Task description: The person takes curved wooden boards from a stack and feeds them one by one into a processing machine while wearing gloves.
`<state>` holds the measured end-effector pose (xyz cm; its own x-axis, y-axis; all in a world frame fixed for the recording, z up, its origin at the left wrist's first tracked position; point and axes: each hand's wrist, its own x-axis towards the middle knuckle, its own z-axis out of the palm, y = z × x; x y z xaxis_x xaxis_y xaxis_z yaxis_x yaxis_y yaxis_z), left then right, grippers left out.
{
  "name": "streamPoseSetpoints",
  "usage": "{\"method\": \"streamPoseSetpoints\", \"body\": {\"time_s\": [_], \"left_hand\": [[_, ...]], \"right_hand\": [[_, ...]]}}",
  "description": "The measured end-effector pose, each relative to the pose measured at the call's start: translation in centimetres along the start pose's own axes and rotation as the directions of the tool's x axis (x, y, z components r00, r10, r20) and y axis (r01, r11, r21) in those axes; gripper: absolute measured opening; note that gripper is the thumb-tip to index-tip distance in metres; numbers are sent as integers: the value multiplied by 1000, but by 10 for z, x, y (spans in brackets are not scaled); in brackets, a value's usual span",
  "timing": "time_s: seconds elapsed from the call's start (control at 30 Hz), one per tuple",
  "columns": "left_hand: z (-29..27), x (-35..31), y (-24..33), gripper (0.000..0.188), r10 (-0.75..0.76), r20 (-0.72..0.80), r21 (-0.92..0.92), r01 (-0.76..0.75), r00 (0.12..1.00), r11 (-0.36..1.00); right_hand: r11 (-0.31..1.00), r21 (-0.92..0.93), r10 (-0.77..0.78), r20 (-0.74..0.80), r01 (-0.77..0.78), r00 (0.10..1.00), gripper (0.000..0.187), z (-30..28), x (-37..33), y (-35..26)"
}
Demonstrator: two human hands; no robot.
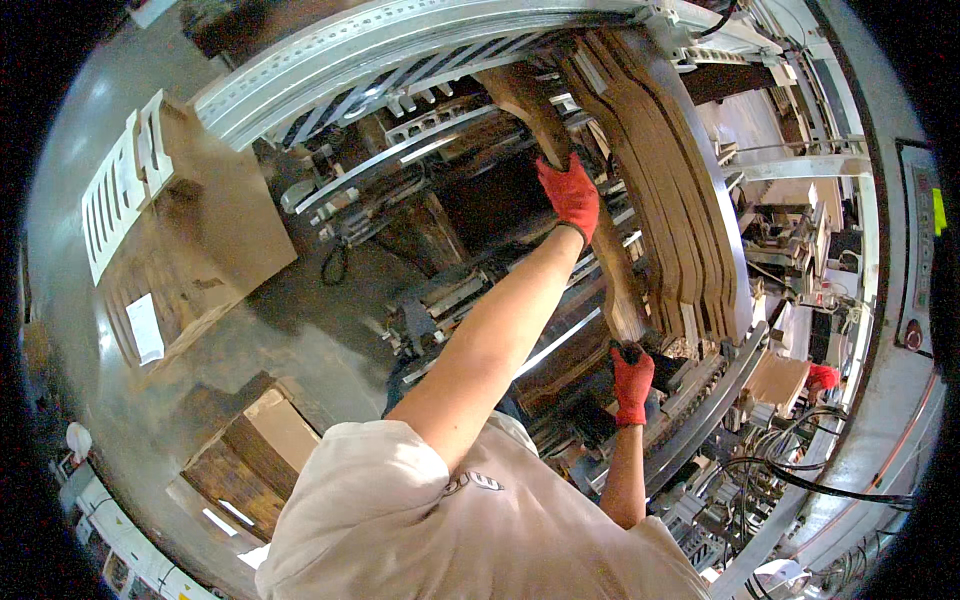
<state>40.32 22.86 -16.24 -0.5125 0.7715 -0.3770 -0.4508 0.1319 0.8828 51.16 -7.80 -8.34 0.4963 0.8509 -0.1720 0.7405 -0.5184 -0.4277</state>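
A long, wavy brown wooden board stretches away from me over the machine. My left hand, in a red glove, is closed around its middle, with my arm reached far forward. At the board's near end my right hand, also red-gloved, is closed on the edge; its fingertips are partly hidden. Just right of this board stands a stack of similar wavy boards, packed face to face on the machine. Dark rails and metal bars lie below my left arm.
A pale slotted frame beam arches across the far side. Brown stacked panels and a lower stack stand on the floor at left. Black cables hang at lower right, near a grey control panel with a red button.
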Motion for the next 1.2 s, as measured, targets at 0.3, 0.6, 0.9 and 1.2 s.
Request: {"method": "streamPoseSetpoints", "body": {"time_s": [0.3, 0.6, 0.9, 1.2], "left_hand": [[8, 14, -7, 72, -13, -56, 409, 35, 998, 912], [1, 22, -12, 53, 87, -88, 291, -58, 992, 955], [-9, -1, 20, 55, 168, -75, 271, -142, 983, 952], [-18, 29, -13, 61, 118, -56, 516, -72, 991, 853]], "right_hand": [[889, -439, -174, -58, 131, 983, 52, -15, 9, -1], [916, -190, -384, -161, 354, 909, 56, -26, 46, -92], [831, 32, -537, -218, 556, 815, 57, 41, 99, -119], [825, 114, -539, -136, 554, 831, 58, 50, 102, -112]]}}
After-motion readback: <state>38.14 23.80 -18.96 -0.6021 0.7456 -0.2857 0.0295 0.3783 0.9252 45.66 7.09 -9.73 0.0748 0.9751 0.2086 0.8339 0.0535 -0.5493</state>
